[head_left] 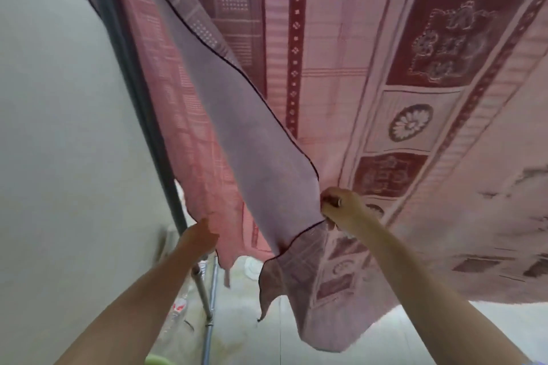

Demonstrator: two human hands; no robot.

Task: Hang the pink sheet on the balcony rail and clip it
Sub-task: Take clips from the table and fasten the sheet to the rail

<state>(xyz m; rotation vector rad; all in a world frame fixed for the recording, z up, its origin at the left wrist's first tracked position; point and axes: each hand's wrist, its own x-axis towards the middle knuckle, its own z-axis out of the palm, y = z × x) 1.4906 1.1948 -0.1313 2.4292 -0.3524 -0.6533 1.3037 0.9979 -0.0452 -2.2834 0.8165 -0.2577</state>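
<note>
Near: green object (157, 360) at bottom edge, blurred. Left hand (198, 236) reaches up to the ragged lower edge of the pink sheet (341, 74); its fingers are hidden by cloth, state cannot be told. Right hand (341, 207) pinches a bunched fold. Sheet draped over the rail (133, 89), spreading overhead beyond.

pink sheet (341, 47) with maroon floral squares, perhaps lilac underside, grey rail (139, 98)

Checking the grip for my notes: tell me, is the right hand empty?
No, the right hand pinches a bunched fold of the pink sheet.
</note>
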